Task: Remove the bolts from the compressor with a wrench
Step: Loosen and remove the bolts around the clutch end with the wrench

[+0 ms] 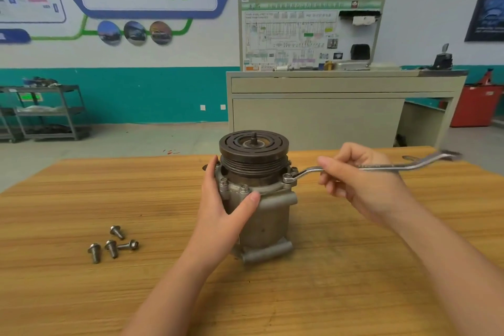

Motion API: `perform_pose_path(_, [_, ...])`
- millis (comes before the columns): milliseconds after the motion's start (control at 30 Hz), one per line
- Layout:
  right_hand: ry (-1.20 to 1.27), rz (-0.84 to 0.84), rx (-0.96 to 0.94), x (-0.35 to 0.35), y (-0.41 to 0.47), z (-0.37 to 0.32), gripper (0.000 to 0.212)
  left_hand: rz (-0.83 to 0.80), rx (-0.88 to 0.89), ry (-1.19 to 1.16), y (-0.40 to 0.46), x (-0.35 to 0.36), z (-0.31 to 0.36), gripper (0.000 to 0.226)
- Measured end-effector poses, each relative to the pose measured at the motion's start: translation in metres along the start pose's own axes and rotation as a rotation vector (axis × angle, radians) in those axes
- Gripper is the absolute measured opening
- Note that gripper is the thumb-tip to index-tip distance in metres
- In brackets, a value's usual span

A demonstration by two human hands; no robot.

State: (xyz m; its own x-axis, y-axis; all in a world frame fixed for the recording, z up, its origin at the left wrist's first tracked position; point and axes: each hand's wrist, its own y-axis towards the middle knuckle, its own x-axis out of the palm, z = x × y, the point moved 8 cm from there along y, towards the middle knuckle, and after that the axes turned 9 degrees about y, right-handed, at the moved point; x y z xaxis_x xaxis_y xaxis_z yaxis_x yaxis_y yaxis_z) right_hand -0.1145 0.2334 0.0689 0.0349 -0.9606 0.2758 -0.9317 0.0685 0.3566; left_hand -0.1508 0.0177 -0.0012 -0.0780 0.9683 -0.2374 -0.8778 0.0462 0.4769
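A grey metal compressor (268,215) with a dark grooved pulley (253,155) on top stands upright on the wooden table (81,194). My left hand (226,199) grips its body from the left, thumb across the front. My right hand (360,180) holds the shaft of a long silver ring wrench (409,166). The wrench's ring end sits over a bolt (288,178) on the right side of the flange. Two more bolts (244,188) stand in the flange at the front. Several removed bolts (113,244) lie loose on the table to the left.
Behind the table stands a beige cabinet (341,112) with a wiring-diagram board (308,35). A grey shelf trolley (46,112) is at the far left by the teal wall, and a red unit (474,106) at the far right.
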Motion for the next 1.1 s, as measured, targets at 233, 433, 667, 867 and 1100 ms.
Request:
perform_pose_path(233, [0.022, 0.056, -0.299, 0.005, -0.005, -0.025, 0.032, 0.002, 0.016, 0.064, 0.002, -0.002, 0.0, 0.104])
perform_pose_path(433, [-0.503, 0.175, -0.527, 0.022, -0.037, -0.022, 0.037, 0.01, 0.043, 0.058, 0.002, -0.001, 0.001, 0.105])
perform_pose_path(667, [-0.712, 0.239, -0.709, 0.05, -0.054, -0.027, 0.039, 0.016, 0.036, 0.079, 0.002, -0.001, 0.002, 0.099])
perform_pose_path(867, [-0.536, 0.24, -0.525, 0.039, -0.047, -0.012, 0.04, 0.019, 0.022, 0.058, 0.001, -0.001, 0.001, 0.101])
perform_pose_path(1100, [0.383, -0.061, 0.186, -0.006, 0.017, 0.022, 0.02, 0.021, -0.014, 0.01, 0.001, -0.001, -0.001, 0.098])
